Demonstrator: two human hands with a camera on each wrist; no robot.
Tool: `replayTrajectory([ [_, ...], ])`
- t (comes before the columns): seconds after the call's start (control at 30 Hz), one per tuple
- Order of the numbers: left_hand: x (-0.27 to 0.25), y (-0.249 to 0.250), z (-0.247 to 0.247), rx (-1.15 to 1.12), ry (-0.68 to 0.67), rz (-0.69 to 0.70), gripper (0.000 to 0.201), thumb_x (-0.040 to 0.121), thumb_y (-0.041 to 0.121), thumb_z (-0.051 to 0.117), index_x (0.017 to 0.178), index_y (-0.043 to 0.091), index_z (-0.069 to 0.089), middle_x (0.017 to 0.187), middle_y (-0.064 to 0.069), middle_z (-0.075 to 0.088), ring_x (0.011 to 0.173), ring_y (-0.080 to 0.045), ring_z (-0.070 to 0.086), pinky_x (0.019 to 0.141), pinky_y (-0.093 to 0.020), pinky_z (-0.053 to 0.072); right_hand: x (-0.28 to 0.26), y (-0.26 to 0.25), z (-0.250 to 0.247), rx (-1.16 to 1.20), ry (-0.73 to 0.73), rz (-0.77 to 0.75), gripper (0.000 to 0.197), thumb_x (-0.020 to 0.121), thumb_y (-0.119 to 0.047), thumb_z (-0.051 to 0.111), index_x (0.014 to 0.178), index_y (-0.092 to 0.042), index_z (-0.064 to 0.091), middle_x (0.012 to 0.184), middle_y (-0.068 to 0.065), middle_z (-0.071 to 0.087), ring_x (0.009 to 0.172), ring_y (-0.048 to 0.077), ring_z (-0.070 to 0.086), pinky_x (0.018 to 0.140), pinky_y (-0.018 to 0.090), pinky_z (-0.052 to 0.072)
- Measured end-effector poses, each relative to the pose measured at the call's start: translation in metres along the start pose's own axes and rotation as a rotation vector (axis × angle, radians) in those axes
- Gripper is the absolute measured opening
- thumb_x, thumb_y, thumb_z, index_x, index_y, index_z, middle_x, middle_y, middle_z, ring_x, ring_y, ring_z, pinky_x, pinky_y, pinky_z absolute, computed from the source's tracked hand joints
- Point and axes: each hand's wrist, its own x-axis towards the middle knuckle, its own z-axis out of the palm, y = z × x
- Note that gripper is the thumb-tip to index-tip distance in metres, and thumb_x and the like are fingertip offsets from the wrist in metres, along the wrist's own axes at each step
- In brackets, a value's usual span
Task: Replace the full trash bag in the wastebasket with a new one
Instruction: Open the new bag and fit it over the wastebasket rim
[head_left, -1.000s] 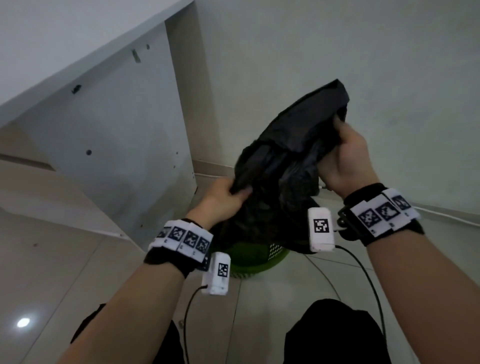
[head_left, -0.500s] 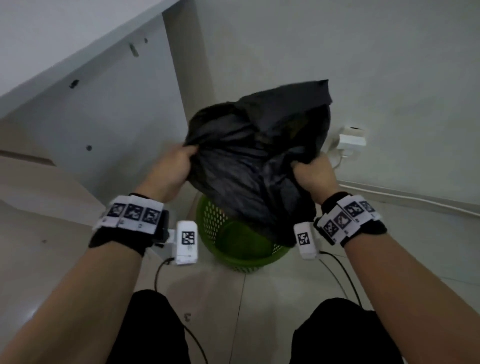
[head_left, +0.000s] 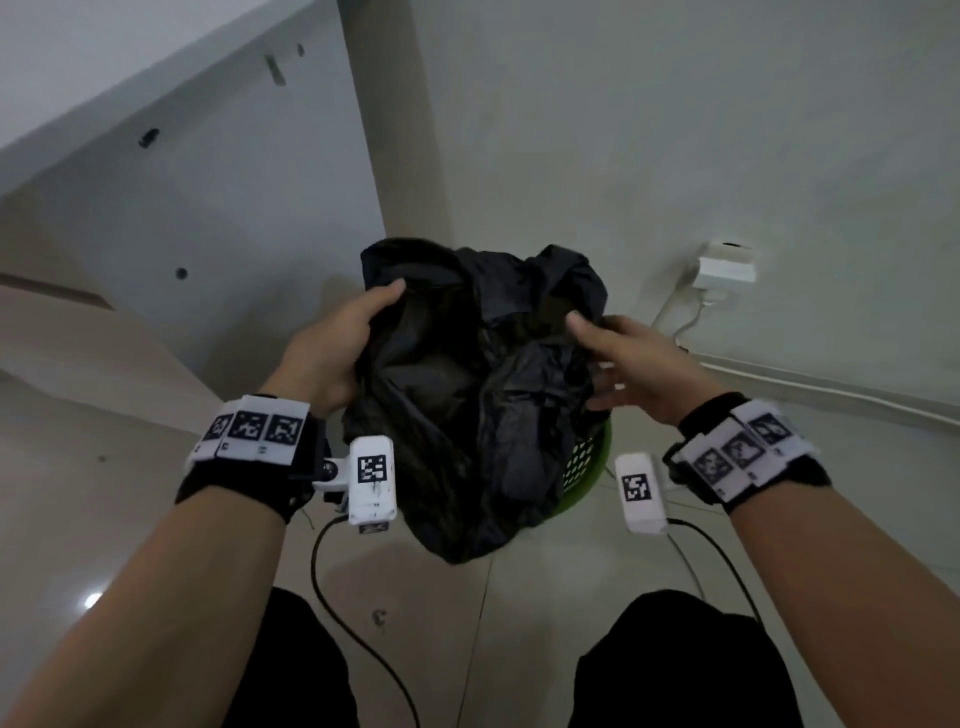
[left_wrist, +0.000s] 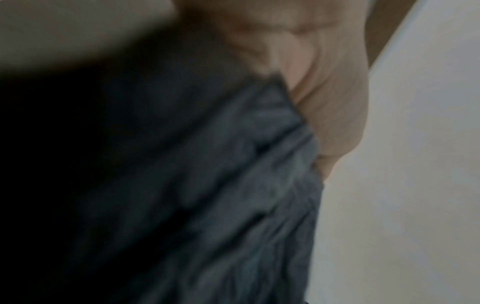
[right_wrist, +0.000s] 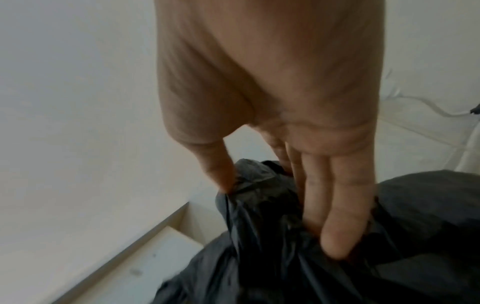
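Observation:
A crumpled black trash bag (head_left: 467, 395) hangs between my hands, its mouth spread toward me, over a green mesh wastebasket (head_left: 584, 467) that it mostly hides. My left hand (head_left: 337, 348) grips the bag's left edge, thumb on top; the left wrist view shows the bag (left_wrist: 207, 185) blurred against my palm. My right hand (head_left: 628, 364) pinches the right edge; in the right wrist view the thumb and fingers (right_wrist: 335, 226) dig into the bag's (right_wrist: 285, 257) folds.
A white cabinet panel (head_left: 218, 208) stands at the left, a plain wall behind. A white plug and adapter (head_left: 724, 267) with a cable (head_left: 810, 379) sit low on the wall at right. Tiled floor (head_left: 104, 519) lies all round; my knees are below.
The bag has come down from chest height toward the basket and now covers most of it. Both hands dropped with it and spread its mouth wider.

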Motion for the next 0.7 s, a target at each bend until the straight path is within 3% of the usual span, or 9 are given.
replayTrajectory([
  [0.1, -0.007, 0.009, -0.003, -0.040, -0.012, 0.065, 0.041, 0.099, 0.033, 0.050, 0.087, 0.011, 0.082, 0.097, -0.007, 0.079, 0.084, -0.020, 0.076, 0.073, -0.030, 0.063, 0.006, 0.008, 0.006, -0.393, 0.073, -0.020, 0.034, 0.084, -0.037, 0.075, 0.113, -0.022, 0.065, 0.109, 0.003, 0.069, 0.095, 0.025, 0.069, 0.079, 0.042, 0.061],
  [0.2, -0.007, 0.017, -0.011, -0.026, 0.114, 0.100, 0.043, 0.099, 0.032, 0.053, 0.073, 0.016, 0.083, 0.087, -0.004, 0.080, 0.074, -0.016, 0.076, 0.067, -0.024, 0.060, 0.017, 0.020, -0.007, -0.319, 0.144, 0.000, 0.013, 0.094, -0.023, 0.062, 0.105, -0.017, 0.063, 0.110, 0.013, 0.069, 0.091, 0.032, 0.069, 0.081, 0.049, 0.060],
  [0.33, 0.003, -0.001, -0.004, 0.182, 0.175, 0.105, 0.025, 0.097, 0.030, 0.058, 0.106, 0.013, 0.073, 0.110, -0.012, 0.075, 0.091, -0.024, 0.074, 0.089, -0.035, 0.058, 0.021, 0.052, -0.007, -0.663, -0.125, 0.149, 0.043, 0.095, -0.025, 0.057, 0.135, -0.013, 0.048, 0.125, 0.014, 0.062, 0.103, 0.032, 0.065, 0.090, 0.043, 0.057],
  [0.43, 0.005, -0.017, 0.007, 0.275, 0.156, 0.104, 0.029, 0.099, 0.026, 0.057, 0.115, 0.006, 0.070, 0.103, -0.011, 0.076, 0.087, -0.024, 0.073, 0.081, -0.031, 0.059, 0.026, 0.053, -0.018, -0.729, 0.096, 0.071, 0.071, 0.090, -0.034, 0.064, 0.147, -0.011, 0.030, 0.136, 0.017, 0.056, 0.118, 0.034, 0.058, 0.098, 0.040, 0.048],
  [0.47, 0.005, -0.019, 0.012, 0.291, 0.146, 0.094, 0.029, 0.099, 0.026, 0.056, 0.114, 0.006, 0.070, 0.101, -0.010, 0.075, 0.081, -0.021, 0.073, 0.074, -0.027, 0.058, 0.027, 0.049, -0.020, -0.671, 0.234, -0.028, 0.068, 0.088, -0.035, 0.066, 0.143, -0.011, 0.035, 0.133, 0.016, 0.057, 0.116, 0.033, 0.059, 0.098, 0.040, 0.048],
  [0.53, 0.006, -0.022, 0.026, 0.333, 0.086, 0.085, 0.026, 0.100, 0.028, 0.055, 0.109, 0.009, 0.071, 0.099, -0.008, 0.075, 0.074, -0.016, 0.072, 0.064, -0.020, 0.058, 0.016, 0.035, -0.011, -0.503, 0.435, -0.342, 0.037, 0.087, -0.033, 0.069, 0.114, -0.010, 0.057, 0.107, 0.011, 0.068, 0.092, 0.024, 0.065, 0.084, 0.034, 0.052],
  [0.6, 0.006, -0.019, 0.044, 0.350, 0.026, 0.094, 0.025, 0.100, 0.030, 0.055, 0.098, 0.012, 0.073, 0.092, -0.005, 0.076, 0.073, -0.013, 0.073, 0.066, -0.020, 0.058, 0.003, 0.014, 0.011, -0.374, 0.209, -0.528, 0.024, 0.092, -0.028, 0.066, 0.082, -0.007, 0.066, 0.079, 0.008, 0.072, 0.070, 0.018, 0.066, 0.069, 0.028, 0.052],
  [0.63, 0.005, -0.017, 0.050, 0.357, 0.003, 0.102, 0.026, 0.100, 0.030, 0.055, 0.093, 0.013, 0.073, 0.087, -0.003, 0.077, 0.072, -0.013, 0.073, 0.069, -0.021, 0.059, -0.004, 0.006, 0.024, -0.383, -0.008, -0.516, 0.028, 0.094, -0.028, 0.063, 0.078, -0.005, 0.070, 0.078, 0.008, 0.074, 0.070, 0.018, 0.068, 0.071, 0.027, 0.054],
  [0.7, 0.002, -0.007, 0.053, 0.374, -0.031, 0.132, 0.029, 0.099, 0.033, 0.056, 0.086, 0.013, 0.073, 0.081, 0.000, 0.077, 0.073, -0.013, 0.073, 0.075, -0.025, 0.058, 0.000, 0.007, 0.035, -0.601, -0.308, -0.425, 0.025, 0.098, -0.031, 0.057, 0.093, -0.015, 0.077, 0.096, 0.000, 0.077, 0.092, 0.016, 0.070, 0.089, 0.028, 0.052],
])
